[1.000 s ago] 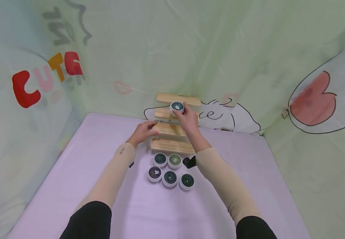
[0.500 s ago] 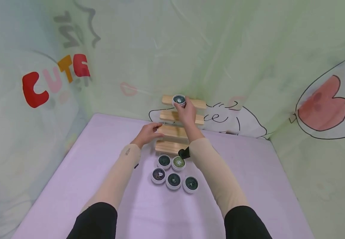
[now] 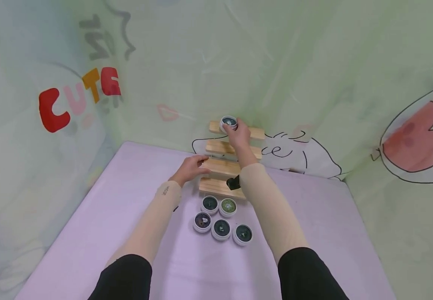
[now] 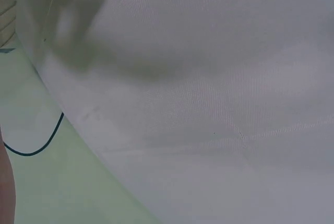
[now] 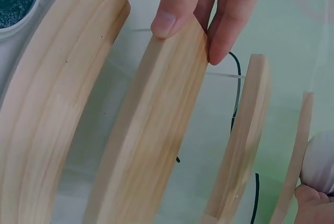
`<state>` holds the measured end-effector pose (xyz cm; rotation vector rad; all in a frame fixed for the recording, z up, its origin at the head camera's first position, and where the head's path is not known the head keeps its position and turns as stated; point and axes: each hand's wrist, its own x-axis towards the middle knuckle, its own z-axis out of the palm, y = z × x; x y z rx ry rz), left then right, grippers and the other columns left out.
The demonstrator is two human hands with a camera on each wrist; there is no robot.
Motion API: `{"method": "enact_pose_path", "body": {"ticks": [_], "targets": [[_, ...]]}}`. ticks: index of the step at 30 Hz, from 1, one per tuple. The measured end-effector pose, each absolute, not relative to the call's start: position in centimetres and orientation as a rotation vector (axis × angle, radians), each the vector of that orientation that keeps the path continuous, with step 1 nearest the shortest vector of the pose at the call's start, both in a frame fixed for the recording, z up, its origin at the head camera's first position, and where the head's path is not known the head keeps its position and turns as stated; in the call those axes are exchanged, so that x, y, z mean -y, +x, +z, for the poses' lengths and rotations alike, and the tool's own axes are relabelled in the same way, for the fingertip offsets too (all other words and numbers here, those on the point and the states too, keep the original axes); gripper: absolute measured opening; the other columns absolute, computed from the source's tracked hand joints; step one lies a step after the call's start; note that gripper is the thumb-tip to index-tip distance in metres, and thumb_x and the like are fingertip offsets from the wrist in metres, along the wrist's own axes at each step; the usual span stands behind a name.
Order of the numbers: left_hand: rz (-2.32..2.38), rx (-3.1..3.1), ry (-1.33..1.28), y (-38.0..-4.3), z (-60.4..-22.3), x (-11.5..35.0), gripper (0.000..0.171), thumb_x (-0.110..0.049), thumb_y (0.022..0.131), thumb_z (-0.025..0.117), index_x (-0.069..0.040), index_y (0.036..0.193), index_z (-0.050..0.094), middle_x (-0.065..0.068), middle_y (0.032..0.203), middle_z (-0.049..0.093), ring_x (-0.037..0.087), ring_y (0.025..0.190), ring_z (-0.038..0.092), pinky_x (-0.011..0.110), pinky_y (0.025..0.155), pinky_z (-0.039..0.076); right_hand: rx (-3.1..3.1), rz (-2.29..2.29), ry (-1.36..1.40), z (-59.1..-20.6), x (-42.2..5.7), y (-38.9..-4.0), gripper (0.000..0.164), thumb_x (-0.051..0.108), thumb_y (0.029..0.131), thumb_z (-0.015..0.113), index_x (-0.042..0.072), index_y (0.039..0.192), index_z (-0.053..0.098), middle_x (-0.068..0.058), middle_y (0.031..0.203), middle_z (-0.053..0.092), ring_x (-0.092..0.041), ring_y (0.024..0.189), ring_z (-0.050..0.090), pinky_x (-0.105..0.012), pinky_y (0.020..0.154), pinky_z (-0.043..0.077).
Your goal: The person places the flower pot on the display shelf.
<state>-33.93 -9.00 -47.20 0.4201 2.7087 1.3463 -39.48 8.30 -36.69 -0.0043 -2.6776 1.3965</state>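
head view: right grip (image 3: 240, 134) pinches white, teal-topped jar (image 3: 229, 121), left grip (image 3: 190, 168) wooden shelf (image 3: 222, 167).

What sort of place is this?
Probably a makeshift booth or screened-off work corner: printed sheeting closes in the back and sides of a lilac-covered table, with a tiered wooden stand and white jars set out for handwork.

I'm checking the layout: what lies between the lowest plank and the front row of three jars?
A dark-topped jar and a green-topped jar, side by side between the lowest plank and the front row of jars, as the head view shows.
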Motion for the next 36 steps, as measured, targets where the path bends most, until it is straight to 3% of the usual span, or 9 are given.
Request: {"method": "enact_pose_path", "body": {"ticks": [13,18,21,27,36], "targets": [[1.313,-2.682,0.46,-34.7,-47.7,7.3,0.065,-0.022,0.086,0.077,0.001,0.14,0.05,0.015,0.143,0.051,0.027,0.13,0.049,0.029,0.109,0.042,2.735,1.377,-0.064,-36.4,-10.2,-39.8,0.073,0.038,0.099,0.057,0.004,0.155,0.024,-0.017,0.156,0.032,-0.03,0.142,0.031,-0.038,0.117,0.031],[1.278,-2.696,0.498,-34.7,-47.3,6.7,0.065,-0.024,0.086,0.077,0.0,0.14,0.051,0.015,0.141,0.053,0.028,0.128,0.051,0.033,0.108,0.043,2.681,1.363,-0.052,-36.6,-10.9,-39.6,0.061,0.037,0.097,0.06,0.001,0.144,0.041,-0.02,0.14,0.049,-0.032,0.129,0.046,-0.041,0.108,0.041],[1.237,-2.723,0.538,-34.8,-47.3,6.6,0.065,-0.025,0.085,0.077,0.0,0.14,0.052,0.016,0.14,0.054,0.028,0.126,0.052,0.034,0.107,0.045,2.641,1.372,-0.019,-36.9,-11.3,-39.2,0.06,0.038,0.097,0.06,0.0,0.14,0.043,-0.021,0.134,0.053,-0.032,0.124,0.05,-0.042,0.104,0.044],[1.234,-2.723,0.582,-35.0,-47.1,6.6,0.067,-0.025,0.084,0.078,0.002,0.139,0.052,0.018,0.139,0.054,0.03,0.126,0.052,0.035,0.107,0.045,2.576,1.456,-0.049,-37.2,-12.1,-37.5,0.078,0.044,0.099,0.054,0.009,0.157,0.016,-0.014,0.158,0.026,-0.028,0.142,0.031,-0.035,0.118,0.028],[1.218,-2.736,0.577,-35.6,-47.3,6.8,0.066,-0.025,0.085,0.078,0.001,0.139,0.052,0.017,0.139,0.054,0.029,0.127,0.052,0.033,0.107,0.044,2.532,1.438,-0.067,-38.9,-14.7,-34.3,0.077,0.05,0.101,0.044,0.012,0.158,0.009,-0.009,0.162,0.016,-0.028,0.147,0.017,-0.038,0.122,0.015]]}}
